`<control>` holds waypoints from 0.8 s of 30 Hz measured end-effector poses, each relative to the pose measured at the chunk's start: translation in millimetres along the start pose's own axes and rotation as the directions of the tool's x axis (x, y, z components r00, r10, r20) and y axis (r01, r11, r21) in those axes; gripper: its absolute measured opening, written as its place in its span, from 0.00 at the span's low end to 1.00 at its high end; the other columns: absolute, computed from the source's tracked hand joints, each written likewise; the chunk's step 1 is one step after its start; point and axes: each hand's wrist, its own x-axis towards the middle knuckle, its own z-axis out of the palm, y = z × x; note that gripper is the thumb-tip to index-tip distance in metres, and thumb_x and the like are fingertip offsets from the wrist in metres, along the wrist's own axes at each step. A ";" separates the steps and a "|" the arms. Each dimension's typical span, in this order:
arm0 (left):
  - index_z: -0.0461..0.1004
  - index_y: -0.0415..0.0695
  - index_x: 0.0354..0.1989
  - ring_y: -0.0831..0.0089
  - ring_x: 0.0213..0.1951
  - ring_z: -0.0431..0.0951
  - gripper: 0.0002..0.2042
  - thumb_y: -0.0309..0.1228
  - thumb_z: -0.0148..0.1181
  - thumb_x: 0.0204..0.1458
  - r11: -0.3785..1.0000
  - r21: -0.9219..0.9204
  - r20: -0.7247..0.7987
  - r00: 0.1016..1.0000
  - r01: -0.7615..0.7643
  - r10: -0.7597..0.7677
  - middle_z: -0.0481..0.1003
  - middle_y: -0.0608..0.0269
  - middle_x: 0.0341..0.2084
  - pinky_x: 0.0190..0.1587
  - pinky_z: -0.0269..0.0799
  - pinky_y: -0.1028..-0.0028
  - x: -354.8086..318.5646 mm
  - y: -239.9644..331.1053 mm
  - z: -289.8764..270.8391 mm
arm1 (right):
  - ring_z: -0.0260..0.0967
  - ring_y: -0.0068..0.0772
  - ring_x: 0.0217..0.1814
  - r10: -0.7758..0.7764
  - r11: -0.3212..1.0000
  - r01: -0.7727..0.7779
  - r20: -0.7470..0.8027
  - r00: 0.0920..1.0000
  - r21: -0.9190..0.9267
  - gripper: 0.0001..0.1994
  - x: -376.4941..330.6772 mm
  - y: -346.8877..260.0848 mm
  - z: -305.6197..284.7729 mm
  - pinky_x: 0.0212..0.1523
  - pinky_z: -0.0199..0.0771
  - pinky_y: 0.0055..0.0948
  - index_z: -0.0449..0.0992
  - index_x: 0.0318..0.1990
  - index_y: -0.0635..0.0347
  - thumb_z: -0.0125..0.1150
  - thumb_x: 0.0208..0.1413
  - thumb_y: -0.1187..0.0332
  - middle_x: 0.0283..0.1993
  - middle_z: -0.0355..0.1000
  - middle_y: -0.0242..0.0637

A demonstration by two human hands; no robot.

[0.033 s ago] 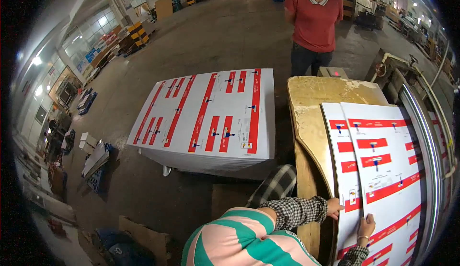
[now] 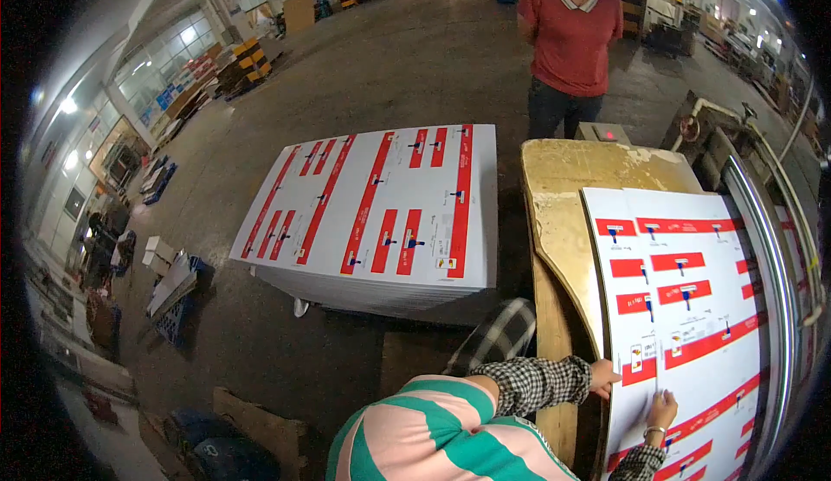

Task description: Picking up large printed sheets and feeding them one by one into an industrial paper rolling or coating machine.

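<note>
A large white printed sheet point(image 2: 692, 308) with red bars and small blue marks lies on top of a stack on a worn yellow wooden table point(image 2: 571, 178). My left hand point(image 2: 603, 377), in a checkered sleeve, grips the sheet's near left edge, fingers on top. My right hand point(image 2: 662, 412), with a bracelet at the wrist, has its fingers bunched on the sheet a little further right; whether it grips the paper is unclear. My striped teal and pink shirt point(image 2: 433, 438) fills the lower edge.
A tall pile of the same printed sheets point(image 2: 381, 213) stands on the concrete floor to the left. A person in a red shirt point(image 2: 571, 39) stands beyond the table. A metal machine frame point(image 2: 770, 221) runs along the right. Cardboard and boxes point(image 2: 169, 277) lie at the left.
</note>
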 end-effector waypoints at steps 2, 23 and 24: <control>0.63 0.39 0.43 0.72 0.28 0.74 0.14 0.31 0.47 0.48 0.997 0.070 -0.031 0.999 0.015 -0.013 0.72 0.56 0.32 0.28 0.73 0.72 -3.6 7.8 -0.2 | 0.59 0.47 0.49 0.195 0.951 -0.252 0.284 0.939 0.180 0.24 -11.6 -30.2 -4.5 0.48 0.59 0.34 0.64 0.43 0.74 0.59 0.38 0.66 0.47 0.60 0.60; 0.67 0.40 0.36 0.81 0.21 0.66 0.15 0.28 0.58 0.37 0.990 0.133 0.059 0.996 0.055 -0.063 0.66 0.69 0.18 0.24 0.68 0.79 -26.0 31.4 6.0 | 0.58 0.54 0.49 -0.166 0.917 0.307 0.457 0.874 -0.255 0.20 -65.3 -89.2 -6.8 0.48 0.61 0.37 0.64 0.39 0.72 0.53 0.30 0.79 0.45 0.61 0.59; 0.68 0.40 0.34 0.81 0.19 0.65 0.13 0.27 0.58 0.37 0.995 0.093 0.054 0.998 0.029 -0.034 0.65 0.70 0.16 0.24 0.68 0.79 -25.9 33.1 9.1 | 0.58 0.54 0.49 -0.153 0.919 0.293 0.446 0.882 -0.264 0.20 -64.2 -90.3 -9.6 0.48 0.61 0.37 0.64 0.39 0.72 0.53 0.30 0.79 0.45 0.61 0.59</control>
